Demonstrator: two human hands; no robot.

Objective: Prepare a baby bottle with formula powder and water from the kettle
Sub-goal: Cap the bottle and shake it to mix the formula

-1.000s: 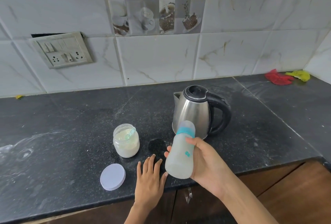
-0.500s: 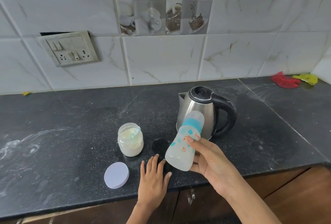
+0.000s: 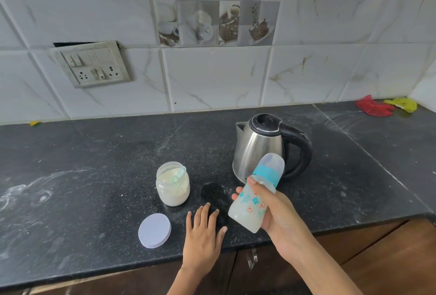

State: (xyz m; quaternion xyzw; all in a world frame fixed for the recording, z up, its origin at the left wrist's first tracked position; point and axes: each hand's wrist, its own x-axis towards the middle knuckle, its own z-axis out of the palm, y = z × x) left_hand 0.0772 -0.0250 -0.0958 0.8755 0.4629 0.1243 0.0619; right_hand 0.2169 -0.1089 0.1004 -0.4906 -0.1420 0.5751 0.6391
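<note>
Change: the baby bottle [image 3: 253,198] leans further toward the right of the frame than it did 1 s ago, when it stood nearly upright; the left hand [image 3: 203,235] stays flat on the table [image 3: 82,176].
Lid [image 3: 154,230]: round, pale, flat on the table, lower centre-left.
Jar [image 3: 173,183]: open, holding pale powder and a clear scoop, just above the lid.
Left grip: fingers straight, pressing the table edge, holding nothing.
Bottle: cloudy white liquid inside, teal collar, clear cap, coloured prints; held above the table in front of the kettle [image 3: 262,150].
Right grip: right hand [image 3: 280,219] curled round the bottle's body.
</note>
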